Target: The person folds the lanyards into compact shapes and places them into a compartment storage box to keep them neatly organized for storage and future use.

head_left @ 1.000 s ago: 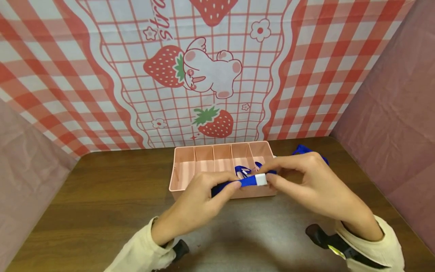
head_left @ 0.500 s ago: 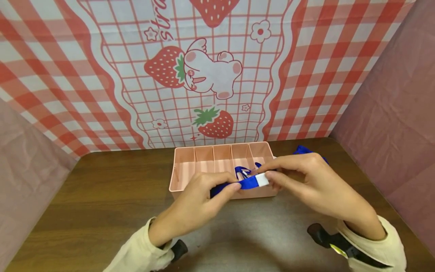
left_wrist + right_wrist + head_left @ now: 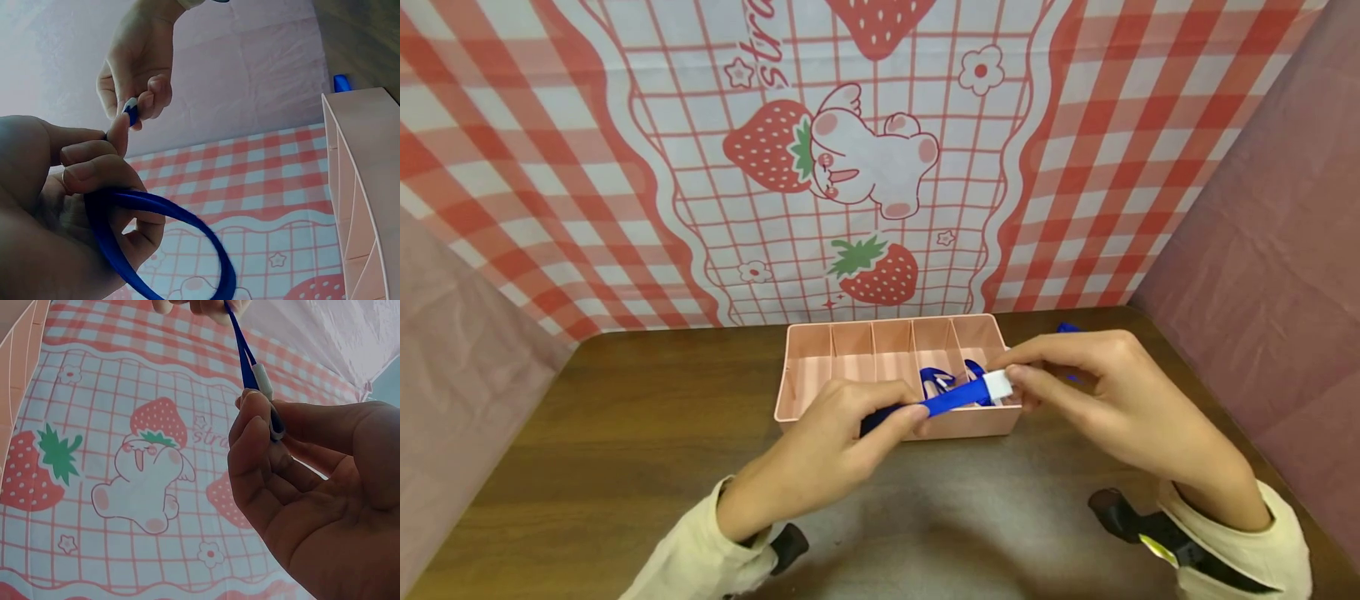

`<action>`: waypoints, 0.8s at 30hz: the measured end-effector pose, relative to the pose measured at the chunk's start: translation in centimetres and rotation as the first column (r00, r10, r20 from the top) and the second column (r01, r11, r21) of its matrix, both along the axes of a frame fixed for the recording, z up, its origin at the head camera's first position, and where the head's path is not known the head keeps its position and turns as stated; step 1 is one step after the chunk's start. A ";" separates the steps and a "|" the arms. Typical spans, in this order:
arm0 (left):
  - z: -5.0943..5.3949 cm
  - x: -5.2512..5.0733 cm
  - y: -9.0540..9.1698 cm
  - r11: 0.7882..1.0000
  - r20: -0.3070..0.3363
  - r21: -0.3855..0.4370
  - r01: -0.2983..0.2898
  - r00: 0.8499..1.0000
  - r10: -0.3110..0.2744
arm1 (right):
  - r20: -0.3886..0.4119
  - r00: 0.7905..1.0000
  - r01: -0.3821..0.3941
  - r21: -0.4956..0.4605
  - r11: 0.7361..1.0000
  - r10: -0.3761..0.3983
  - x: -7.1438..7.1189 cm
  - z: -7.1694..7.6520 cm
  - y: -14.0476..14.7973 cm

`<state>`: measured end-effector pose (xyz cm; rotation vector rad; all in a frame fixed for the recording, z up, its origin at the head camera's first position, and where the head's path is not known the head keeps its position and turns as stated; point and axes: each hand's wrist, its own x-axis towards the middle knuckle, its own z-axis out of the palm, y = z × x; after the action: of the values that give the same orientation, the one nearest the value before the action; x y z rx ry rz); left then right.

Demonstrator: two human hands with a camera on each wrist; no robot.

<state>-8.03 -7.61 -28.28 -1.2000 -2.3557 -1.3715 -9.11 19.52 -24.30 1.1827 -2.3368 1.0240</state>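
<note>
A blue lanyard (image 3: 955, 399) with a white plastic clasp (image 3: 997, 384) is stretched between my two hands, above the pink box. My left hand (image 3: 838, 437) pinches the strap between thumb and fingers; in the left wrist view, a loop of the lanyard (image 3: 206, 231) hangs from that hand. With thumb and fingertips, my right hand (image 3: 1123, 408) pinches the end by the clasp. The right wrist view shows the strap folded back into a small loop at the white clasp (image 3: 264, 381). Fingers partly cover that end.
Behind the hands stands a pink divided box (image 3: 808, 415). Coiled blue straps (image 3: 936, 379) lie in its right compartments. Another blue strap (image 3: 1067, 328) lies on the brown table (image 3: 647, 400), partly hidden by the right hand. A strawberry-print cloth (image 3: 865, 167) hangs at the back.
My right hand has moved slightly right and up with the clasp end. More blue strap now shows between the two hands. The left hand keeps its pinch.
</note>
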 end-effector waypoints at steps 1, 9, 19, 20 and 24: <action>0.0 0.0 0.0 1.000 -0.005 -0.006 0.001 1.000 -0.001 | -0.002 1.000 0.004 -0.001 1.000 -0.004 0.0 0.1 0.1; 0.3 0.2 -0.6 0.999 0.042 -0.045 0.025 0.999 -0.023 | -0.003 0.999 0.032 0.006 0.999 -0.032 -0.1 0.4 0.7; 0.8 0.2 -1.2 0.998 0.058 -0.035 0.054 0.997 -0.051 | 0.064 0.974 0.220 -0.014 0.975 -0.218 -0.2 0.9 2.7; 0.8 0.2 -1.2 0.998 0.056 -0.036 0.052 0.997 -0.050 | 0.067 0.970 0.234 -0.015 0.972 -0.233 -0.1 1.0 2.9; 0.9 0.3 -1.4 0.998 0.048 -0.035 0.056 0.997 -0.054 | 0.058 0.962 0.267 -0.005 0.964 -0.266 -0.3 1.2 3.4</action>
<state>-7.76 -9.02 -27.34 -1.2654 -2.4059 -1.3947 -9.38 22.89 -23.13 0.8140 -2.4453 0.9852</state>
